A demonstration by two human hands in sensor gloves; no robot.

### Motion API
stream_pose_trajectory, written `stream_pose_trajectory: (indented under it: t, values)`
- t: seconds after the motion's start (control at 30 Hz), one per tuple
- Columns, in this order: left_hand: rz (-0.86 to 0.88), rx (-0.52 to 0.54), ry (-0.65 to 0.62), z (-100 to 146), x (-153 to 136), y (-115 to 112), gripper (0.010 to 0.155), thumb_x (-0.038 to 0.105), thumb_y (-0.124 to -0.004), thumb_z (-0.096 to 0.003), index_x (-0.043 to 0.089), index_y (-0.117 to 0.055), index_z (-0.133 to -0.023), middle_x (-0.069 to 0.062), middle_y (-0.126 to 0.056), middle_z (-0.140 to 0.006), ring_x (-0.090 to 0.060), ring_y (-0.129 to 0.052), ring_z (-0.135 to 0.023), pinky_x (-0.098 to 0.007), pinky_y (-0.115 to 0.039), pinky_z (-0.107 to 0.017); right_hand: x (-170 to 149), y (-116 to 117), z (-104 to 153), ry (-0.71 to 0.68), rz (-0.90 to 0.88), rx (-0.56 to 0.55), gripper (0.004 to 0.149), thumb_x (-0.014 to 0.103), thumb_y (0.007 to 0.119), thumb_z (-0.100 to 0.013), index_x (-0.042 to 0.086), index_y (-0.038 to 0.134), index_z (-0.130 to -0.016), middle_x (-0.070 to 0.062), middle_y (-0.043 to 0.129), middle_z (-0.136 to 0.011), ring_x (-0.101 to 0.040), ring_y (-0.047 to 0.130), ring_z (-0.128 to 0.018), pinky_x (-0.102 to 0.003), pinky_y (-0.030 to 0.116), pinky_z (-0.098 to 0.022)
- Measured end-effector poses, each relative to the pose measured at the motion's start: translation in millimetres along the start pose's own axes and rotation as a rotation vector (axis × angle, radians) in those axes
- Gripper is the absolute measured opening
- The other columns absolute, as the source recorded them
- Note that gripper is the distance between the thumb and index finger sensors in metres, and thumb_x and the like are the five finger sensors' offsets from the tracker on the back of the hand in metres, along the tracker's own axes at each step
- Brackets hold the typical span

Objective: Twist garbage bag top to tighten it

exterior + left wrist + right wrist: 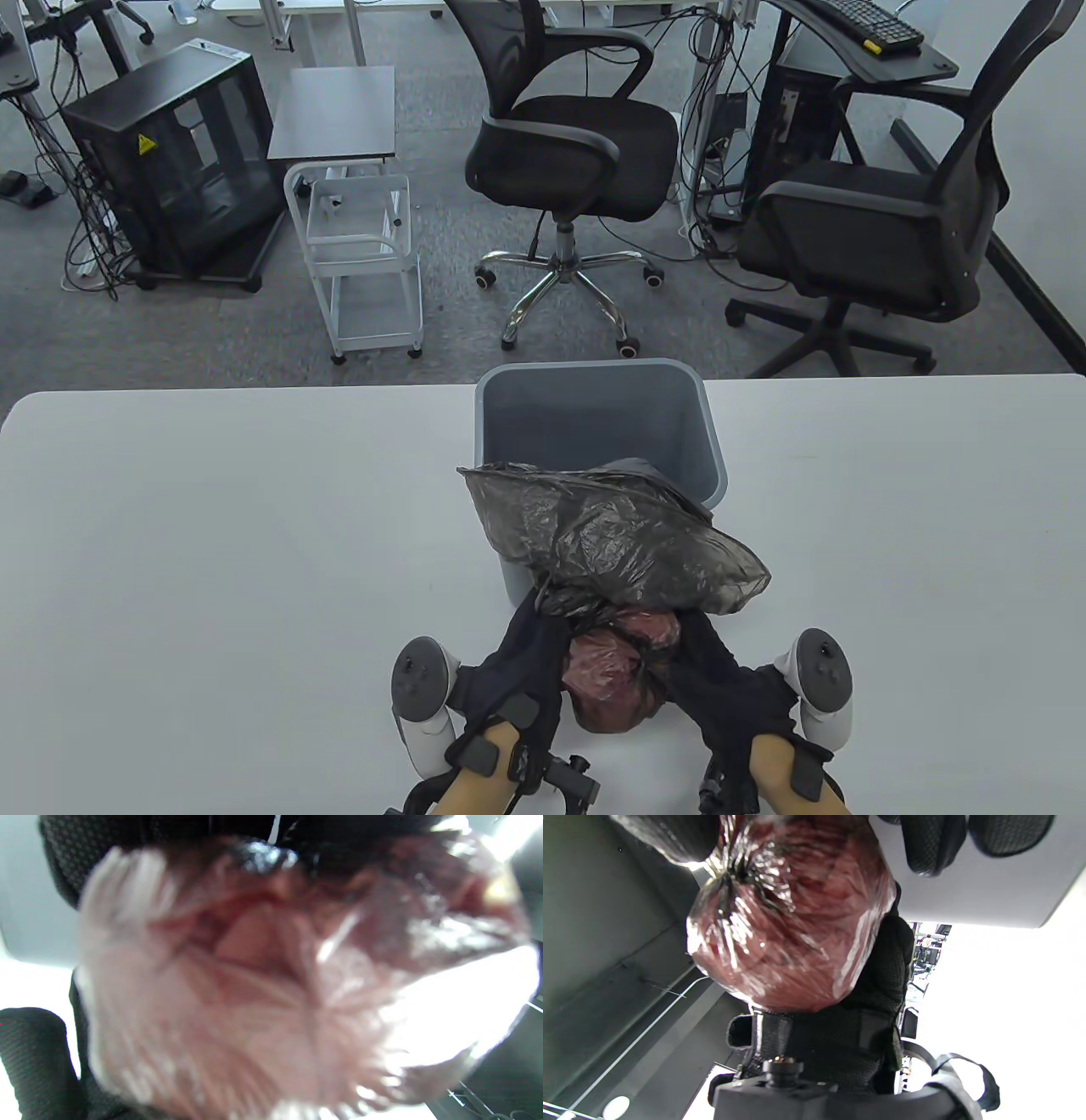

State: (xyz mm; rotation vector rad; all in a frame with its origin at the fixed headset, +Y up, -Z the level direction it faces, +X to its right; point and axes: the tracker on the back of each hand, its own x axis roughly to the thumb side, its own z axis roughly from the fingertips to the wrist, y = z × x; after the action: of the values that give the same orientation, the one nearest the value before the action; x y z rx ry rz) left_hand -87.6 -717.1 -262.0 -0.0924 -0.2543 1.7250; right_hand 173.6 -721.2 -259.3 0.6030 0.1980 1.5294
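A dark translucent garbage bag (615, 671) with reddish contents sits at the table's near edge, between my hands. Its loose top (619, 535) flares out towards the grey bin (594, 424) behind it. The neck (585, 604) is bunched between the full part and the flared top. My left hand (534, 645) grips the bag at the neck from the left. My right hand (700, 649) grips it from the right. The left wrist view shows the full part of the bag (263, 993), close and blurred. The right wrist view shows the gathered bag (789, 929), my right fingers (933, 844) above it and the left glove (882, 984) behind it.
The grey bin stands at the middle of the white table (212, 552), just behind the bag. Beyond the far edge are two office chairs (577, 153), a small white cart (365, 246) and a black cabinet (170, 161).
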Motion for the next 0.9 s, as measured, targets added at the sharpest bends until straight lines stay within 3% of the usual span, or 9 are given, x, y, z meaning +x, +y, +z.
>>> stream_pose_trajectory:
  t: [0.07, 0.17, 0.23, 0.4, 0.6, 0.7, 0.83, 0.9]
  values:
    - [-0.001, -0.031, -0.002, 0, 0, -3, 0.057, 0.053, -0.068, -0.0536, 0.042, -0.061, -0.11, -0.006, -0.066, -0.11, -0.041, -0.079, -0.092, -0.058, -0.082, -0.049, 0, -1, 0, 0.003, -0.005, -0.022, 0.093, 0.06, 0.069, -0.057, 0.002, 0.015, -0.106, -0.034, 0.038, -0.103, -0.05, 0.076, -0.081, -0.065, 0.067, -0.056]
    - [0.02, -0.106, -0.032, -2, 1, -7, 0.059, 0.057, -0.068, -0.0534, 0.044, -0.061, -0.11, -0.003, -0.049, -0.117, -0.042, -0.053, -0.105, -0.066, -0.062, -0.063, -3, -5, 2, 0.033, -0.037, -0.08, 0.087, 0.058, 0.065, -0.058, -0.002, 0.024, -0.105, -0.032, 0.063, -0.093, -0.043, 0.092, -0.065, -0.058, 0.079, -0.047]
    - [0.028, -0.13, -0.043, -3, 1, -6, 0.058, 0.058, -0.068, -0.0538, 0.045, -0.061, -0.11, -0.002, -0.047, -0.119, -0.042, -0.052, -0.106, -0.065, -0.061, -0.065, -6, -4, 2, 0.042, -0.104, -0.065, 0.085, 0.057, 0.064, -0.058, -0.003, 0.027, -0.105, -0.033, 0.068, -0.09, -0.041, 0.096, -0.06, -0.057, 0.081, -0.044]
    - [-0.014, -0.036, -0.024, 0, 1, -4, 0.055, 0.053, -0.067, -0.0541, 0.042, -0.063, -0.108, -0.005, -0.063, -0.112, -0.04, -0.082, -0.09, -0.059, -0.08, -0.051, -6, -2, 2, 0.051, -0.073, -0.05, 0.086, 0.059, 0.062, -0.058, -0.003, 0.026, -0.106, -0.034, 0.064, -0.092, -0.044, 0.093, -0.063, -0.059, 0.079, -0.045]
    - [-0.008, 0.036, 0.0, 2, 0, 1, 0.055, 0.053, -0.066, -0.0543, 0.041, -0.063, -0.108, -0.006, -0.064, -0.11, -0.037, -0.087, -0.086, -0.056, -0.086, -0.045, -1, 4, -1, -0.018, -0.021, 0.05, 0.102, 0.068, 0.07, -0.055, 0.006, 0.007, -0.106, -0.034, 0.024, -0.105, -0.058, 0.057, -0.089, -0.071, 0.056, -0.059]
    - [-0.007, 0.003, 0.004, 2, -1, -3, 0.056, 0.053, -0.066, -0.054, 0.042, -0.063, -0.109, -0.006, -0.064, -0.111, -0.038, -0.084, -0.088, -0.056, -0.084, -0.046, 3, 3, -2, -0.034, 0.045, 0.027, 0.099, 0.061, 0.072, -0.056, 0.005, 0.008, -0.106, -0.033, 0.03, -0.104, -0.05, 0.073, -0.083, -0.065, 0.065, -0.058]
    - [0.034, -0.131, -0.036, -2, 1, -8, 0.056, 0.057, -0.068, -0.0538, 0.044, -0.063, -0.108, -0.002, -0.044, -0.119, -0.041, -0.047, -0.106, -0.067, -0.057, -0.066, -2, -4, 1, 0.008, -0.057, -0.076, 0.088, 0.056, 0.066, -0.058, -0.001, 0.018, -0.105, -0.035, 0.051, -0.098, -0.043, 0.093, -0.065, -0.057, 0.08, -0.047]
    - [0.049, -0.153, -0.039, -3, 1, -10, 0.054, 0.056, -0.068, -0.0539, 0.045, -0.064, -0.107, -0.001, -0.045, -0.119, -0.042, -0.052, -0.106, -0.066, -0.061, -0.065, -5, -4, 2, 0.017, -0.104, -0.056, 0.087, 0.056, 0.065, -0.059, -0.002, 0.02, -0.105, -0.036, 0.054, -0.096, -0.042, 0.095, -0.062, -0.056, 0.081, -0.045]
